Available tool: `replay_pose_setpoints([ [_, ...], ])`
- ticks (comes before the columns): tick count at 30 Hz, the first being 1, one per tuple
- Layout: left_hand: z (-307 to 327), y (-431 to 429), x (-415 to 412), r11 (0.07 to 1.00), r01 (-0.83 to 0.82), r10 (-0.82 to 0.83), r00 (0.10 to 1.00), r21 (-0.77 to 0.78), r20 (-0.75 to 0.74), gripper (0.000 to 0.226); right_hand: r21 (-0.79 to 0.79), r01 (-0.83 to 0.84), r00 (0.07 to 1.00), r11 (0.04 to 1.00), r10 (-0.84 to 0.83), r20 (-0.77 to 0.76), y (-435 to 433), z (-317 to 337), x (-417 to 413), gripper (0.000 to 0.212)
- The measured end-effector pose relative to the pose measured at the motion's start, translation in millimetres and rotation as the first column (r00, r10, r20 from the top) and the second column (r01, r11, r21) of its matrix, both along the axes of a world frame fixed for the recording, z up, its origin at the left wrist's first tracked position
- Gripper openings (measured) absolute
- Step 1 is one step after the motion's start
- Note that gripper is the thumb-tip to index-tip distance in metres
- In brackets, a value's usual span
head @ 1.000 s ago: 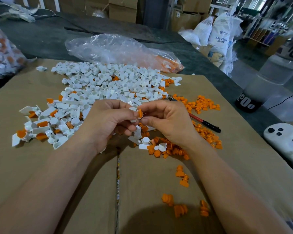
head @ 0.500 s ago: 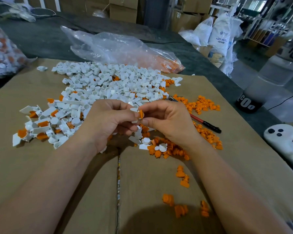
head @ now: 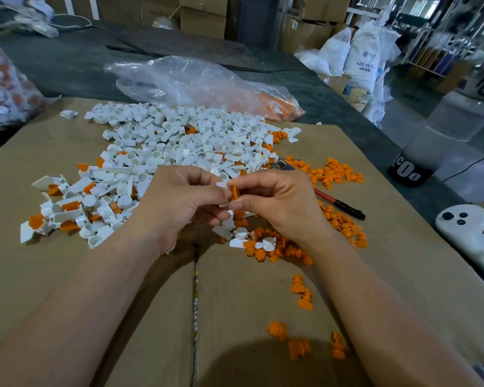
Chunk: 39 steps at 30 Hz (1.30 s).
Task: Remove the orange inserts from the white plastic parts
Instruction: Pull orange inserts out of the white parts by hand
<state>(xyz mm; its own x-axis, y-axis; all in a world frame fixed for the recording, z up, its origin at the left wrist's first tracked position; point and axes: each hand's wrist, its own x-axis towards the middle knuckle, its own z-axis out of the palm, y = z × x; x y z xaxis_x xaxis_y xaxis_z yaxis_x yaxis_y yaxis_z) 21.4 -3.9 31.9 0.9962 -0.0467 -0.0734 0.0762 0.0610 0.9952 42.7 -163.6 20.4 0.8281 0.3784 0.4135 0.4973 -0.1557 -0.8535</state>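
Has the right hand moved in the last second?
No. The right hand stays put just left of the pen, pinching the orange insert.

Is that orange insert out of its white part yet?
Cannot tell. The right hand pinches the orange insert against the white part in the left hand; the join is hidden.
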Motion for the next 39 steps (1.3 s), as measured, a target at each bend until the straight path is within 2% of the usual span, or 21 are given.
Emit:
replay_pose_setpoints([
  [3,0.3,-0.8,-0.1,1.000,-0.003,0.003,1.000,0.000,0.010,0.012,-0.018,-0.004,1.000,1.000,0.004,-0.004,0.3,1.4,-1.3,0.033],
  [7,0.4,-0.7,0.2,0.999,-0.016,0.016,1.000,-0.031,0.012,0.014,-0.055,-0.010,0.997,0.998,0.006,-0.077,-0.8,5.8,-0.1,0.044],
  [14,-1.1,0.5,0.4,1.000,-0.022,0.022,1.000,-0.011,0.022,0.017,-0.008,-0.036,0.986,0.999,0.034,-0.162,-2.3,9.8,-2.2,0.026],
  [21,1.0,0.4,0.2,1.000,-0.010,0.010,1.000,0.000,0.014,0.010,0.005,-0.030,0.988,1.000,0.031,-0.150,-0.8,11.0,-3.6,0.027],
  [39,0.0,-1.2,0.2,0.996,-0.004,-0.003,0.997,0.094,0.074,0.012,-0.044,0.039,0.990,0.998,-0.045,-0.137,-2.9,10.3,-2.2,0.023],
])
